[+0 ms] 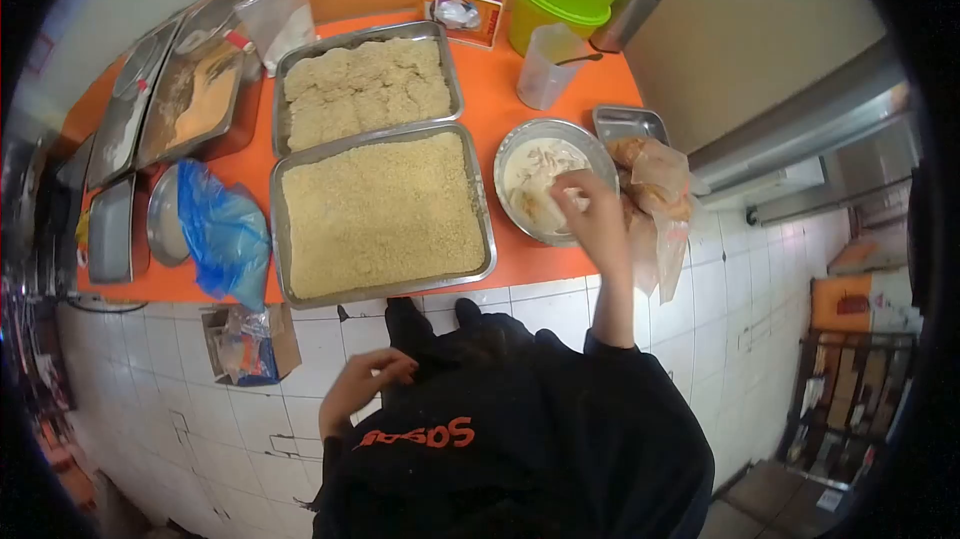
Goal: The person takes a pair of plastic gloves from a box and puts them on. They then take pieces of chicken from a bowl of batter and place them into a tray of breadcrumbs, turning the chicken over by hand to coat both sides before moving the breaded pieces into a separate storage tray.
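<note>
My right hand is over the right side of a round metal bowl, its fingers closed on the edge of a pale, wet-looking piece of food. White liquid with small pieces fills the bowl around it. Low in front of my body, beyond the table edge, my left hand is loosely curved with its fingers apart and holds nothing. Left of the bowl lies a metal tray of pale crumbs. Behind it, another tray holds flat crumb-covered pieces.
Bagged food and a small metal tray are right of the bowl. Behind stand a plastic jug, green containers and a knife holder. A blue bag and deep metal pans are left. An open box sits below.
</note>
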`<state>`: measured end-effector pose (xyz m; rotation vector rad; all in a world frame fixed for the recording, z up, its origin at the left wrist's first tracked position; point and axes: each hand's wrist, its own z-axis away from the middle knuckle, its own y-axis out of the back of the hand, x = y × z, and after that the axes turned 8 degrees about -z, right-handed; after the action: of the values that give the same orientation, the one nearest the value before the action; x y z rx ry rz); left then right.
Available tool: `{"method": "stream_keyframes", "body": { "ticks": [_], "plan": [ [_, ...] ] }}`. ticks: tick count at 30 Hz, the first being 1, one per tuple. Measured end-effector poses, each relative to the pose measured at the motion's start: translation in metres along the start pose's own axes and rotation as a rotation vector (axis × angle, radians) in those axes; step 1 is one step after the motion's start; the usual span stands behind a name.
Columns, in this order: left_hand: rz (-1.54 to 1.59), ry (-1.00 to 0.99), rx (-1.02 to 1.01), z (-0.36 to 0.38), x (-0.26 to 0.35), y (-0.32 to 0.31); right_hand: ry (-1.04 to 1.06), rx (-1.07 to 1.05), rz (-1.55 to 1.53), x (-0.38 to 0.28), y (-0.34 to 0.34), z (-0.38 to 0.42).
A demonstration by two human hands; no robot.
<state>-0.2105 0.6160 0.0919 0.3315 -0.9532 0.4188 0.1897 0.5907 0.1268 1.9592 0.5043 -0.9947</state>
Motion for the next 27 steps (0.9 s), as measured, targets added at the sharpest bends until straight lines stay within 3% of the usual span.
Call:
{"method": "stream_keyframes", "body": {
  "ticks": [3,6,9,18,21,25,27],
  "plan": [
    [-0.184,-0.119,0.037,-0.031,-0.004,0.048,-0.163,0.145,0.138,0.002,0.015,0.007],
    [-0.291,-0.237,0.036,-0.053,0.021,0.078,-0.283,0.141,0.344,0.032,0.012,0.023],
    [-0.261,-0.195,0.002,-0.064,0.050,0.099,-0.194,0.145,0.566,0.043,-0.013,0.028],
    [-0.186,-0.278,-0.041,-0.113,0.059,0.083,-0.262,0.087,0.795,0.084,-0.046,0.012],
    [-0.284,-0.377,0.095,-0.141,0.092,0.061,-0.254,0.138,0.671,0.057,-0.028,-0.004],
    [-0.634,-0.676,0.337,-0.204,0.149,0.009,-0.150,0.161,0.569,0.024,-0.010,-0.019],
    [-0.842,-0.939,0.514,-0.243,0.156,-0.023,-0.146,0.141,0.448,0.017,-0.006,-0.025]
  ]
}}
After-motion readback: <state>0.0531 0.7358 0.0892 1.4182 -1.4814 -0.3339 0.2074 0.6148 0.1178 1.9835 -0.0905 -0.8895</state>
